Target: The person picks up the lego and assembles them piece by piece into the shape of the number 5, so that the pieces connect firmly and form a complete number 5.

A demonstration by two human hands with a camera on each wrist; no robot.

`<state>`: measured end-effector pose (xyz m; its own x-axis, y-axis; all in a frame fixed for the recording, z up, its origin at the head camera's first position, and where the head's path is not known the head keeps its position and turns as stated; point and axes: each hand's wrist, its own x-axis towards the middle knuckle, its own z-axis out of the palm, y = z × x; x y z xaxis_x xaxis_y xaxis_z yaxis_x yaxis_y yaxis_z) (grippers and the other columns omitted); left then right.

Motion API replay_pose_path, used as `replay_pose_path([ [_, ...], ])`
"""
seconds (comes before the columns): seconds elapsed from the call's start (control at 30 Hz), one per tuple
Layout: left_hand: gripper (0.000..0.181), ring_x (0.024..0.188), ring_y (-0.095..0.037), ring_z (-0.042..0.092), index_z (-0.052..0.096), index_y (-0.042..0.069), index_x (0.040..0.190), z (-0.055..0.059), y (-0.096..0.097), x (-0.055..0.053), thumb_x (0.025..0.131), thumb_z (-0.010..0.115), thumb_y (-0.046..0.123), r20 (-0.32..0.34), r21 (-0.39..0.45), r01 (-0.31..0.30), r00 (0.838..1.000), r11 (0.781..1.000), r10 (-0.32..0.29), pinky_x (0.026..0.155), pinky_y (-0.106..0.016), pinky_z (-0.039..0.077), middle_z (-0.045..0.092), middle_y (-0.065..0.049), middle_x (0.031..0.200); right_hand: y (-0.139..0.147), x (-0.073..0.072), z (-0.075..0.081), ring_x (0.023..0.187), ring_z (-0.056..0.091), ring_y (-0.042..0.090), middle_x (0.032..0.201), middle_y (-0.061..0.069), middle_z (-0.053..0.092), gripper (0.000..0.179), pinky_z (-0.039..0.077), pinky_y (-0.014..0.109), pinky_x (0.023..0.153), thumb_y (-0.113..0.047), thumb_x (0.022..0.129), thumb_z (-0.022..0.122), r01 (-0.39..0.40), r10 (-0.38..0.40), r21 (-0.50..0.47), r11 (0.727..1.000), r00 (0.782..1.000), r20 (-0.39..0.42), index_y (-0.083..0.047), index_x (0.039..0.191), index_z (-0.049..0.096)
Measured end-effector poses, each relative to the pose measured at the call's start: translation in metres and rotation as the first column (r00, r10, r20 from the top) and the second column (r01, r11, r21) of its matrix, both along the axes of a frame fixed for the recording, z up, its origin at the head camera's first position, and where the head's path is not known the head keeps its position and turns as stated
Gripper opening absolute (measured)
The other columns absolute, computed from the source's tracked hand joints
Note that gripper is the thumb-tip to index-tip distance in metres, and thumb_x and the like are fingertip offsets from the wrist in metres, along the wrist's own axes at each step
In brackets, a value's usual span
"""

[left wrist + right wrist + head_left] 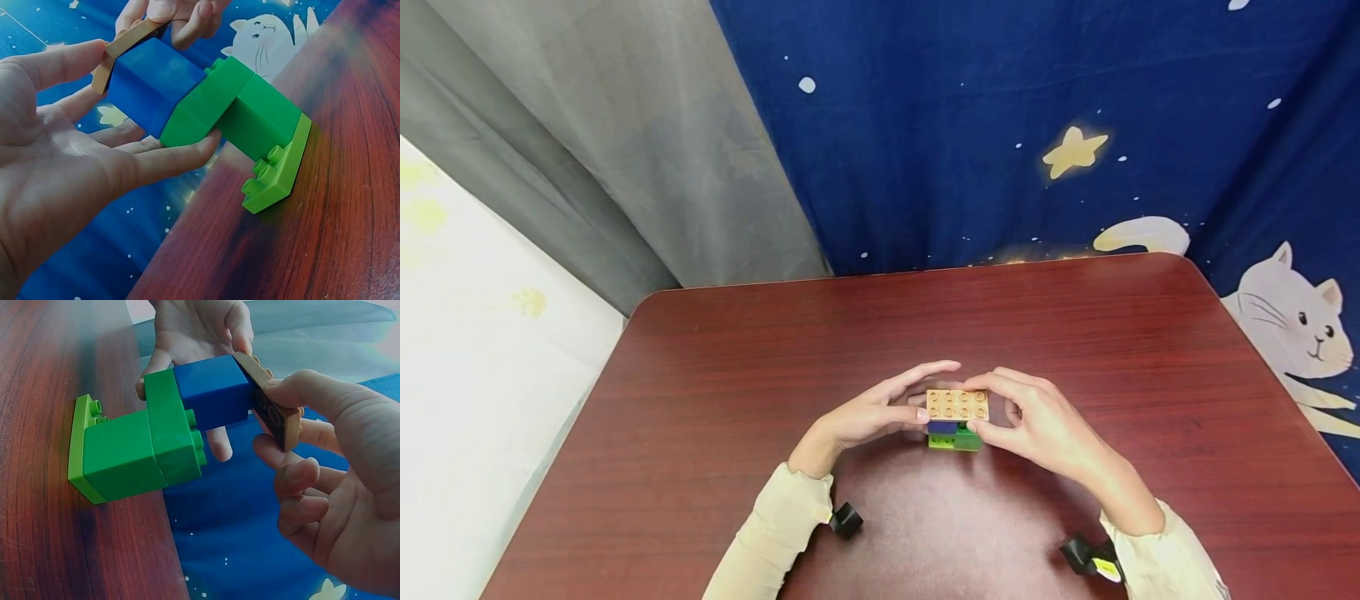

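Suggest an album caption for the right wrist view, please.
A right hand pinches a tan plate over a blue block, green blocks and lime base below.

Table — reddish wood grain | curtain — blue, starry | drape, gray

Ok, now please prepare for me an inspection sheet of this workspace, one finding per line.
Surface: reddish-brown table, wood-grained.
Job's things: lime plate, lower green brick, upper green brick, blue brick and tan plate, stacked upward; tan plate overhangs blue brick, seating unclear.
Clutter: nothing seen.
Grippers: left hand touches tan plate; right hand pinches it.
Cables: nothing seen.
Surroundings: grey curtain; blue patterned curtain.
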<state>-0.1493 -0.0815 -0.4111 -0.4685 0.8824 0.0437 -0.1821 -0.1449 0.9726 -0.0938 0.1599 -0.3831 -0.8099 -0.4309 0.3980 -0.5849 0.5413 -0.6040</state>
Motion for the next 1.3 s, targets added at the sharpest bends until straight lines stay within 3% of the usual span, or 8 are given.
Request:
replay_pose_path([
  [0.27,0.063,0.122,-0.028,0.043,0.023,0.016,0.147,0.0030,-0.0001,0.0012,0.091,0.047,-0.002,-0.002,0.015,-0.007,1.000,1.000,0.007,0.095,-0.047,0.039,0.032,-0.012,0.144,0.0005,-0.0008,-0.0002,0.047,0.036,-0.001,0.082,-0.016,0.053,0.036,0.034,0.019,0.046,-0.019,0.075,0.076,-0.022,0.021,-0.020,1.000,1.000,-0.023,-0.019,0.110,0.065],
  [0.57,0.051,0.119,-0.025,0.046,0.032,-0.001,0.142,0.0028,-0.0003,0.0027,0.093,0.046,-0.002,0.006,0.045,0.008,1.000,0.999,-0.009,0.094,-0.042,0.041,0.037,-0.014,0.142,0.0002,0.0020,0.0013,0.047,0.037,-0.001,0.083,-0.017,0.055,0.034,0.035,0.018,0.047,-0.019,0.075,0.077,-0.018,0.017,-0.025,1.000,1.000,-0.026,-0.019,0.108,0.068],
  [0.8,0.048,0.119,-0.025,0.046,0.034,-0.003,0.140,0.0049,0.0004,0.0035,0.093,0.045,-0.003,-0.008,0.054,0.013,1.000,0.998,-0.012,0.093,-0.038,0.042,0.039,-0.015,0.140,-0.0014,0.0018,0.0013,0.061,0.045,0.006,0.084,-0.016,0.058,0.033,0.035,0.017,0.053,-0.018,0.073,0.077,-0.018,0.014,-0.036,0.999,0.996,-0.091,-0.016,0.105,0.069],
  [0.97,0.049,0.119,-0.026,0.045,0.034,0.000,0.141,0.0044,0.0013,0.0038,0.093,0.045,-0.003,-0.018,0.040,0.010,1.000,0.999,-0.009,0.092,-0.038,0.042,0.038,-0.013,0.141,-0.0007,0.0016,0.0010,0.063,0.045,0.005,0.084,-0.016,0.057,0.034,0.035,0.017,0.054,-0.018,0.072,0.078,-0.020,0.016,-0.031,0.999,0.994,-0.107,-0.016,0.105,0.069],
  [1.17,0.064,0.123,-0.030,0.042,0.021,0.015,0.148,0.0045,0.0005,0.0028,0.092,0.050,0.000,-0.069,0.045,-0.002,0.998,0.999,0.005,0.094,-0.038,0.041,0.035,-0.014,0.143,0.0002,0.0002,0.0009,0.063,0.043,0.003,0.081,-0.016,0.055,0.036,0.033,0.016,0.054,-0.018,0.072,0.078,-0.033,0.030,-0.024,0.999,0.992,-0.123,-0.015,0.107,0.069],
  [1.3,0.071,0.124,-0.031,0.042,0.013,0.019,0.149,0.0048,0.0005,0.0026,0.092,0.051,0.002,-0.041,0.068,0.006,0.999,0.998,-0.003,0.095,-0.039,0.040,0.034,-0.016,0.143,0.0005,0.0002,0.0009,0.067,0.046,0.003,0.084,-0.015,0.057,0.036,0.036,0.017,0.057,-0.018,0.072,0.078,-0.034,0.030,-0.030,0.999,0.993,-0.111,-0.014,0.107,0.069],
])
